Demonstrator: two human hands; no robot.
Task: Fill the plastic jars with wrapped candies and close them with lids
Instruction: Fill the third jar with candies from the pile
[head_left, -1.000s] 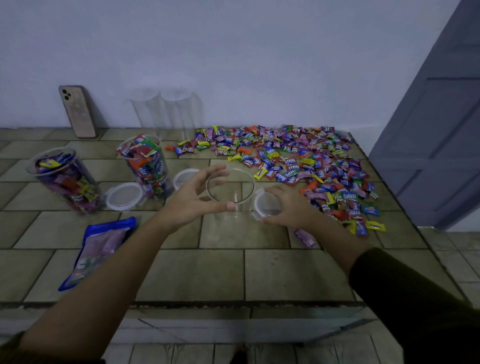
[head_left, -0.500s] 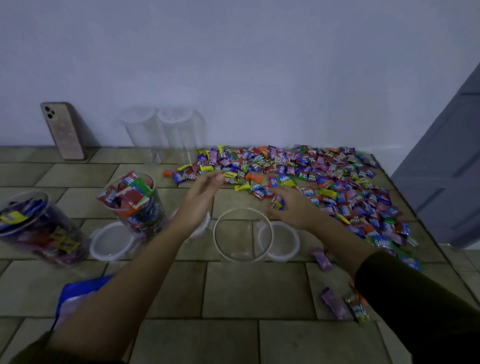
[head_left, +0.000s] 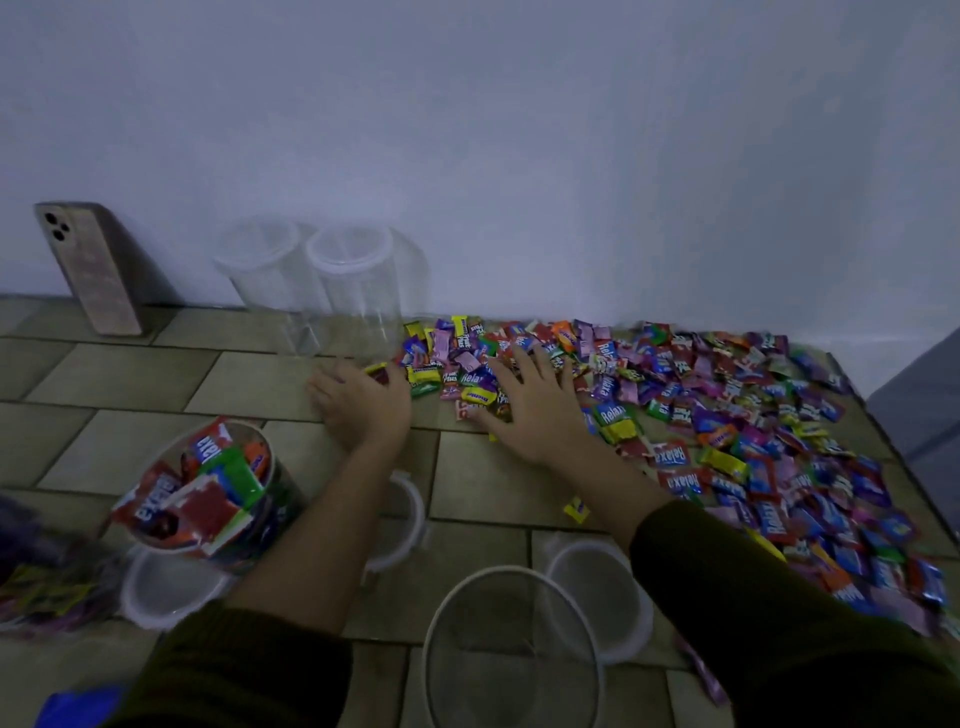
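Observation:
A wide heap of wrapped candies (head_left: 727, 410) covers the right half of the tiled surface. My right hand (head_left: 530, 400) lies flat on the heap's left edge with fingers spread. My left hand (head_left: 361, 402) rests palm down just left of the heap, its fingers touching a few candies. An empty clear jar (head_left: 511, 649) stands open at the bottom centre, between my forearms. A jar full of candies (head_left: 208, 493) stands at the left, without a lid. Loose white lids lie nearby: one lid (head_left: 597, 592) right of the empty jar, another lid (head_left: 166, 587) below the full jar.
Two empty clear jars (head_left: 311, 280) stand at the back against the wall. A phone (head_left: 88, 270) leans on the wall at the far left. A second filled jar (head_left: 41, 566) is blurred at the left edge. A blue bag (head_left: 78, 706) lies bottom left. The surface ends at the right.
Both hands have left the empty jar and lid and reached forward onto the left edge of the candy heap. The camera has moved closer and tilted down.

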